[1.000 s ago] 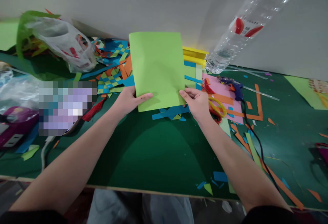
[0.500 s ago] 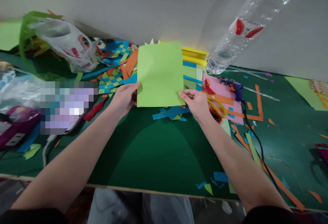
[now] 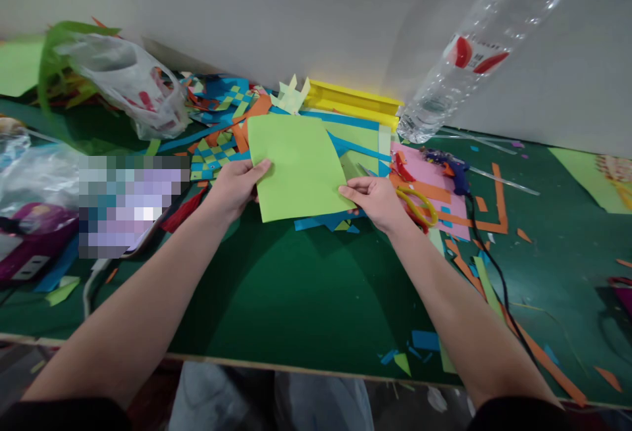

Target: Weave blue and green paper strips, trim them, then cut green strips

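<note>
A light green sheet of paper (image 3: 299, 171) is held between my two hands above the green table. My left hand (image 3: 236, 187) pinches its left edge, the thumb on top and the fingers hidden beneath. At the lower right corner my right hand (image 3: 374, 201) grips the sheet between thumb and fingers. The paper tilts, its far edge lower than upright. Just right of my right hand lie scissors with yellow handles (image 3: 419, 206). Blue paper strips (image 3: 320, 224) show under the sheet's near edge.
A yellow tray (image 3: 355, 103) rests against the wall behind the paper. A clear plastic bottle (image 3: 474, 56) stands at the back right. On the left are a phone (image 3: 135, 204), a red tassel (image 3: 184, 210) and a white plastic bag (image 3: 126, 82). Orange scraps (image 3: 498, 197) lie right.
The green sheet has tipped down and turned, its far edge coming lower and leftward, so the yellow tray and a pale folded paper piece show more. Both hands keep their hold.
</note>
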`<action>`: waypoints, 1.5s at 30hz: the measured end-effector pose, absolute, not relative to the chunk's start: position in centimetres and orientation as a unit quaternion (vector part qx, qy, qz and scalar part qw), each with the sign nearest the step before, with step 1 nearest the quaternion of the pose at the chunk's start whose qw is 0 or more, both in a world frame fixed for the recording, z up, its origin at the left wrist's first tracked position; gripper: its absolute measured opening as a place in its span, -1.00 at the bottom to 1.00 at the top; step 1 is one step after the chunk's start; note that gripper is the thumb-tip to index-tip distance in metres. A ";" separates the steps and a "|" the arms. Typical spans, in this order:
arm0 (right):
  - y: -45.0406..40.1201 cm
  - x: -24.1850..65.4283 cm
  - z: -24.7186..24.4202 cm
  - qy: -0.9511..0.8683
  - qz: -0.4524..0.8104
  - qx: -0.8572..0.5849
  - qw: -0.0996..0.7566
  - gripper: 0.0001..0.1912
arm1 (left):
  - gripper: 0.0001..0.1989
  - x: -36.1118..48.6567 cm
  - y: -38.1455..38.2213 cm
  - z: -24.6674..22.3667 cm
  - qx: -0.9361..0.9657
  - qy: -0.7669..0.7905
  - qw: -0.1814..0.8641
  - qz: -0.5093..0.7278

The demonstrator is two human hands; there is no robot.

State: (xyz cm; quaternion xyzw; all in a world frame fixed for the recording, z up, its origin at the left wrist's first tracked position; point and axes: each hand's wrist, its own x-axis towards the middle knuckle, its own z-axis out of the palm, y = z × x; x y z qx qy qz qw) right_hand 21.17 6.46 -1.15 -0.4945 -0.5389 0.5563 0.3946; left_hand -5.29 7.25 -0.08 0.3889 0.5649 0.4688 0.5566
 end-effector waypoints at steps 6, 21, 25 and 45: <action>6.5 21.6 -0.6 -0.543 0.555 -0.507 0.375 -0.66 | -0.79 -5.5 7.6 0.3 0.351 0.575 0.550 0.494; 6.5 22.5 0.0 -0.576 0.576 -0.495 0.303 -0.70 | -0.78 -6.0 7.4 0.9 0.388 0.595 0.472 0.522; 6.5 22.6 0.2 -0.579 0.574 -0.495 0.300 -0.70 | -0.71 -6.2 7.8 0.8 0.359 0.619 0.457 0.529; 8.0 25.8 1.4 -0.565 0.391 -0.614 0.387 -0.80 | -0.99 -6.6 8.0 0.7 0.505 0.593 0.389 0.491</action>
